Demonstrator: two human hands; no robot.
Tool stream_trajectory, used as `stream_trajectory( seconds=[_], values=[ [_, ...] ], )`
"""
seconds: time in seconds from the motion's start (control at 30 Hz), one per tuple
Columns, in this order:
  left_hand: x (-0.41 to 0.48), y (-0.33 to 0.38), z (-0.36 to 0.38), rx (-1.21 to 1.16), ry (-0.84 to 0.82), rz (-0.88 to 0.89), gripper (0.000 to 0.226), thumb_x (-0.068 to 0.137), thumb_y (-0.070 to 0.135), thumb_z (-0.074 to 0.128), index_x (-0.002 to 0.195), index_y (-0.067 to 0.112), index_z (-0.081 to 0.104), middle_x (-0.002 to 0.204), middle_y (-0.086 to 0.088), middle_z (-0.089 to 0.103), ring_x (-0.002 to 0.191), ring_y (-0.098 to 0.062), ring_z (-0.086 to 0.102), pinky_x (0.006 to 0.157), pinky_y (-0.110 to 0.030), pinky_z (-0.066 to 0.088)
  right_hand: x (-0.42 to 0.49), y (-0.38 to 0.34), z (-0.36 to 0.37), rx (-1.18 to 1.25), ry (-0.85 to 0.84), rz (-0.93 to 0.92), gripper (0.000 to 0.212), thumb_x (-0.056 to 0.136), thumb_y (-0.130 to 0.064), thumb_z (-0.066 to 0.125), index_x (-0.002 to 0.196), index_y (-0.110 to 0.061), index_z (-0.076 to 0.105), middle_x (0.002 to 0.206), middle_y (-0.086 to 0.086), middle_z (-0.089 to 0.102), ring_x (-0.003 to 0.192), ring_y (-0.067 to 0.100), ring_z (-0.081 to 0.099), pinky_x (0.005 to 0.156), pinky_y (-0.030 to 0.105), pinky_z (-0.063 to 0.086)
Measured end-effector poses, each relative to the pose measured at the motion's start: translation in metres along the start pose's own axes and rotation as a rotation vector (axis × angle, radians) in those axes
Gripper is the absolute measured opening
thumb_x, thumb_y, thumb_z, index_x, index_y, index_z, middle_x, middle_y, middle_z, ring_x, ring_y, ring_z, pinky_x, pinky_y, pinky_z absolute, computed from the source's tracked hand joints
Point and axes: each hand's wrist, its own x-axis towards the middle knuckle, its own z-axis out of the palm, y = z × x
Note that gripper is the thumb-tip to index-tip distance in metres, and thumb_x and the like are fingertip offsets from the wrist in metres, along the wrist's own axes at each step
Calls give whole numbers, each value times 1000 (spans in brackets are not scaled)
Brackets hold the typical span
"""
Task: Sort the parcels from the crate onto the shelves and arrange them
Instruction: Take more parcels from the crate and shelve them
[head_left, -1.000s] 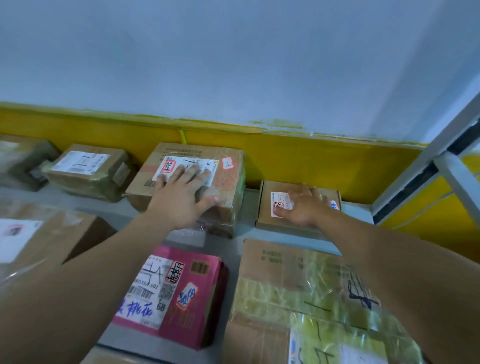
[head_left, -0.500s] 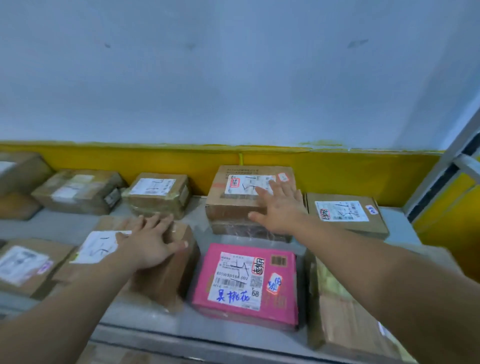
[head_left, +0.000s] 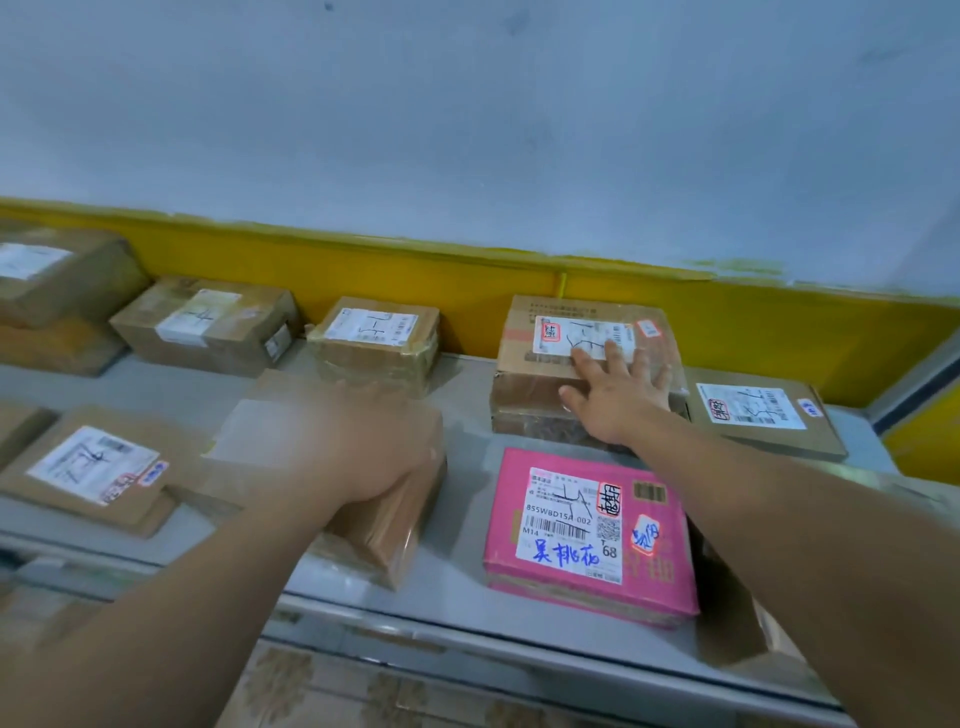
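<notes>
- My right hand (head_left: 618, 400) lies flat, fingers spread, on top of the taped carton (head_left: 524, 322) at the back of the shelf (head_left: 462, 571), just behind the pink parcel (head_left: 587, 535).
- My left hand (head_left: 363, 447) rests on the brown box (head_left: 395, 525) near the shelf's front edge; blur hides whether its fingers curl.
- Both boxes look like stiff cardboard, probably light enough to slide. The glossy tape may be slick.
- I'd take them by the side edges, not the labels.
</notes>
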Motion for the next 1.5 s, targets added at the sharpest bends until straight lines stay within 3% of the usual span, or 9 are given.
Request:
stream_trajectory(
  seconds=[0.23,0.4,0.57,0.8,0.9,1.07,1.13,1.37,1.5],
  values=[
    [-1,-3,1,6,-12,-60,86,80,81,34,152,43,7,163,8,-1,149,-27,-8,110,-71,5,-7,-2,-1,-39,-2,-61,79,94,-73,25,156,-39,-10,165,6,-16,151,37,-13,118,63,-6],
    [-8,-12,-1,40,-20,0,88,79,84,30,152,44,2,163,8,-6,149,-27,-4,113,-66,10,-63,-16,30,-6,74,-225,76,96,-68,31,158,-36,3,167,3,-10,152,27,-17,120,58,-9],
    [-6,-31,-6,22,-42,-58,92,75,88,31,151,45,2,162,12,-9,149,-28,-8,110,-71,5,-96,-18,56,8,-99,-109,81,90,-79,21,157,-38,0,167,5,-4,152,33,-9,118,61,-8],
    [-14,-28,-5,54,-71,12,92,78,85,34,153,40,2,163,8,-7,149,-31,-5,112,-65,9,-111,-28,68,15,-86,-84,81,90,-79,18,157,-39,-4,167,2,1,153,32,-7,119,59,-8],
    [-14,-52,-13,-64,-44,60,84,82,78,38,153,39,14,164,3,5,149,-27,5,115,-59,17,-112,-29,66,9,-89,-73,81,90,-79,18,157,-38,-4,167,2,0,153,31,-7,119,59,-7],
    [-27,-105,-12,7,-46,-163,90,78,86,29,153,41,6,164,-1,-4,148,-39,-8,117,-57,4,-120,-43,67,28,-77,-61,81,91,-78,20,158,-38,-1,167,4,-5,153,31,-10,118,60,-7],
    [-35,-111,-4,-26,-82,-184,90,78,86,25,153,41,2,164,-2,-6,147,-41,-6,117,-55,5,-124,-48,70,40,-93,-67,80,91,-77,20,158,-38,-1,167,5,-8,152,32,-13,119,60,-7],
    [-56,-132,-12,-356,-3,-239,80,89,58,54,155,30,16,163,-7,1,146,-33,18,116,-44,22,-122,-57,58,59,-58,-137,80,93,-74,24,159,-32,6,167,6,-2,153,29,-8,122,54,-3],
    [-69,-135,-7,-279,-33,-249,77,90,65,46,154,34,17,162,-8,8,143,-36,24,112,-45,25,-128,-102,44,159,0,-286,77,97,-67,30,158,-30,5,167,7,1,153,26,-5,123,46,-3]
  ],
)
